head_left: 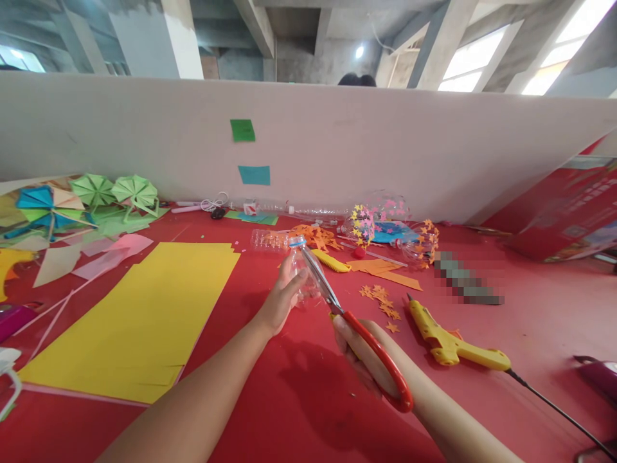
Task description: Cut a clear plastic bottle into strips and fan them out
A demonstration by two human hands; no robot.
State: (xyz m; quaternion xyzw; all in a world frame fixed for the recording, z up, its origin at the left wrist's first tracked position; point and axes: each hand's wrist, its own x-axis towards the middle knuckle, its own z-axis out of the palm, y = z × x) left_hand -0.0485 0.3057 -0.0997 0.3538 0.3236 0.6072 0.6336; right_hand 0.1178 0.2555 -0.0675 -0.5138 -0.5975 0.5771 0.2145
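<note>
My left hand (pixel 284 292) is wrapped round a clear plastic bottle piece (pixel 307 289), neck up, with a blue ring at its top. In my right hand (pixel 361 350) is a pair of scissors (pixel 378 360) with red handles. The scissor blades lie along the near right side of the bottle piece, their tips close to its neck; whether they cut into the plastic I cannot tell. Behind the bottle piece rests a yellow utility knife (pixel 331 261). Several small orange paper stars (pixel 380 299) lie to the right of the scissors.
Yellow paper sheets (pixel 139 315) are stacked at left, near folded paper pinwheels (pixel 51 209). A yellow glue gun (pixel 453 341) with a cord lies at right. Star-covered clear bottle parts (pixel 385 222) and orange strips (pixel 385 267) sit toward the white partition (pixel 337 141).
</note>
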